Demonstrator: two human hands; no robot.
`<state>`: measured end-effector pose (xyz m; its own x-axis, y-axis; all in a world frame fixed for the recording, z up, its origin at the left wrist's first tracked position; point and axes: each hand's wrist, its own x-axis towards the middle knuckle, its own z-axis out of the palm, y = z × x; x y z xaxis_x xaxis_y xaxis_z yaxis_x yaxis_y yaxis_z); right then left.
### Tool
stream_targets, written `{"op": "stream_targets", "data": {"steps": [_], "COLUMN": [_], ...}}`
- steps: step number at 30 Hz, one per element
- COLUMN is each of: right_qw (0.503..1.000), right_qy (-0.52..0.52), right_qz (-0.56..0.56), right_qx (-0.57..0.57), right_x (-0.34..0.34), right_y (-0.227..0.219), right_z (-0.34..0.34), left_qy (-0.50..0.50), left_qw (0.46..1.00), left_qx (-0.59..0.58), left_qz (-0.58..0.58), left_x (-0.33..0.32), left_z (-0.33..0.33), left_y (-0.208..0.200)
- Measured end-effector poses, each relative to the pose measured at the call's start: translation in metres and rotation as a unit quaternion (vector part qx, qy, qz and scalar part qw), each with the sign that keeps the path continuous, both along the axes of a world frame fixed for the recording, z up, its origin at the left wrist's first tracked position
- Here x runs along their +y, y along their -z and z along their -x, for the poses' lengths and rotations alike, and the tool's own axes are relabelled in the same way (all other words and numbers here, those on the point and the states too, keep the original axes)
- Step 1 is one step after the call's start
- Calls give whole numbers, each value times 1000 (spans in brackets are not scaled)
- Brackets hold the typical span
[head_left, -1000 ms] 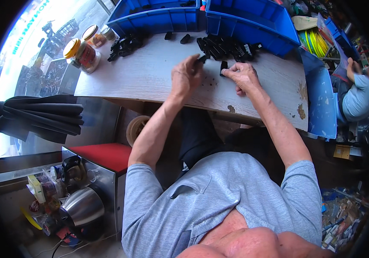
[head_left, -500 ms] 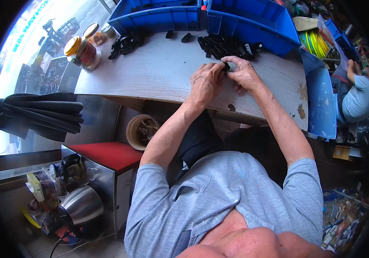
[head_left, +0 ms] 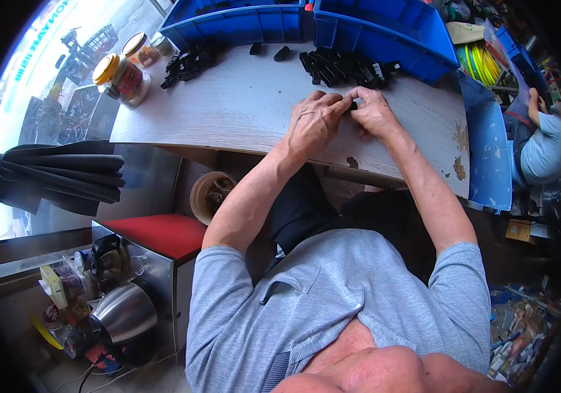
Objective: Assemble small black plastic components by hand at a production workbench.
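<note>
My left hand (head_left: 318,119) and my right hand (head_left: 373,112) meet over the near part of the wood-grain table (head_left: 228,111). Between their fingertips is a small black part (head_left: 354,105), mostly hidden by the fingers, so its exact kind cannot be made out. Both hands are closed on it. Just beyond them lies a pile of oblong black pieces (head_left: 343,67). Farther left is another heap of black pieces (head_left: 187,64). Two single pieces, one black block (head_left: 255,48) and another rounded block (head_left: 282,54), rest between the piles.
Two blue crates, left (head_left: 238,27) and right (head_left: 392,49), stand along the far edge. Lidded jars (head_left: 123,82) sit at the table's left end. A light-blue tub (head_left: 490,154) adjoins the right end. Beneath is a round bucket (head_left: 212,196). Another person (head_left: 545,147) sits far right.
My left hand has turned, its fingers now reaching further right over the black part. The part and the right fingertips have shifted slightly right, and the fingers of my right hand have drawn closer together.
</note>
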<state>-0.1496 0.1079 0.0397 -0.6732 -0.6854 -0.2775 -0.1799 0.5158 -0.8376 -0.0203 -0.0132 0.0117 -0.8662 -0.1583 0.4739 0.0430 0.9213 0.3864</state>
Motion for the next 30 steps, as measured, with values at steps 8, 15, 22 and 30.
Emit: {"op": "stream_targets", "data": {"steps": [8,15,22,30], "right_qw": [1000,996,975,904], "right_qy": [3,41,185,397], "right_qz": [-7,28,72,156], "right_qx": [-18,-75,-99,-43], "right_x": [0,21,71,138], "right_y": [-2,-8,-8,-7], "right_z": [-6,-9,29,99], "left_qy": [-10,-107,-280,-271], "left_qw": [999,972,960,958], "left_qx": [15,191,6,89], "left_qz": [49,-79,22,-38], "left_x": [3,-55,-150,-141], "left_z": [-8,10,38,40], "left_y": [12,7,25,24]}}
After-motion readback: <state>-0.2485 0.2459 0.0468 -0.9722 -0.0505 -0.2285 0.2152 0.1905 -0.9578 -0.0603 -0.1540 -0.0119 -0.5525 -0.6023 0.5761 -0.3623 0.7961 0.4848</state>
